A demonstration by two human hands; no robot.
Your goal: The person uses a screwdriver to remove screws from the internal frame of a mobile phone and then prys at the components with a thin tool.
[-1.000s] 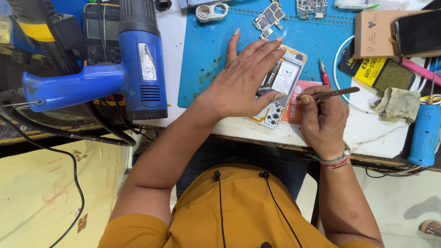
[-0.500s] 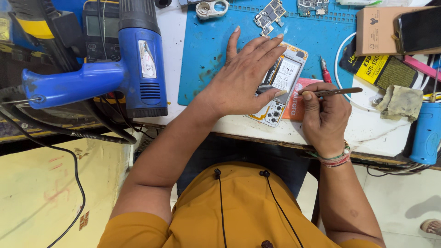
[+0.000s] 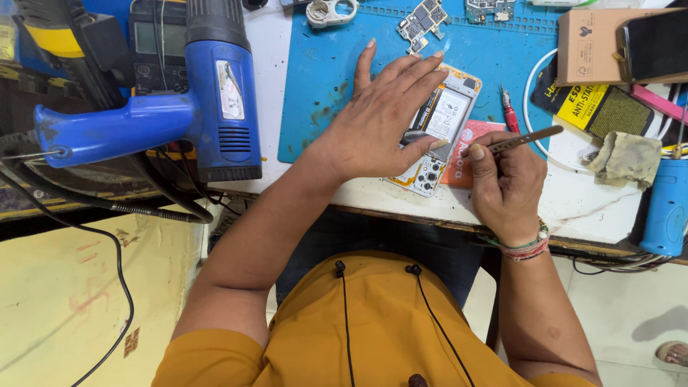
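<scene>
An opened phone (image 3: 438, 129) with its back off lies on the blue work mat (image 3: 330, 79), showing a white battery and camera lenses. My left hand (image 3: 383, 118) presses flat on it, fingers spread. My right hand (image 3: 505, 183) grips metal tweezers (image 3: 527, 137) just right of the phone, their tip hidden near the phone's edge. A red card (image 3: 466, 154) lies under the phone's right side.
A blue heat gun (image 3: 208, 107) stands at the left beside a meter. Loose circuit boards (image 3: 423, 18) lie at the mat's top. A cardboard box (image 3: 595, 39) with a dark phone on it, a yellow-black pouch (image 3: 595, 107), a rag (image 3: 627, 158) and a red-handled tool (image 3: 509, 115) sit right.
My right hand with the tweezers has shifted slightly left toward the phone's edge. My left hand stays pressed on the phone.
</scene>
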